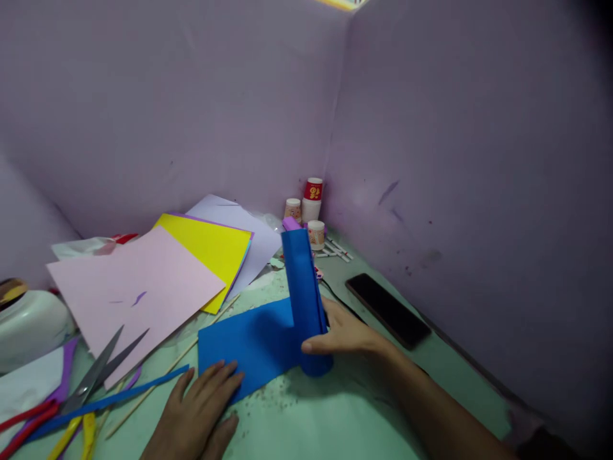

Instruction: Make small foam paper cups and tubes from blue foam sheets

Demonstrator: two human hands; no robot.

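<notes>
A rolled tube of blue paper (301, 287) stands nearly upright, tilted a little to the left. My right hand (342, 329) is wrapped round its lower part, thumb in front and the other fingers hidden behind. Flat on the table beside the tube lies a blue paper sheet (253, 348); whether the two are joined I cannot tell. My left hand (204, 406) rests with fingers stretched out, its fingertips on the sheet's near left edge. Close to those fingers ends a thin blue paper strip (143, 386).
Open scissors (90, 383) with red handles lie at left, near yellow handles (89, 434). Pink paper (138, 294) and yellow paper (211, 249) spread behind. A wooden stick (179, 358) crosses the table. Paper cups (313, 198) stand in the corner; a phone (387, 310) lies at right.
</notes>
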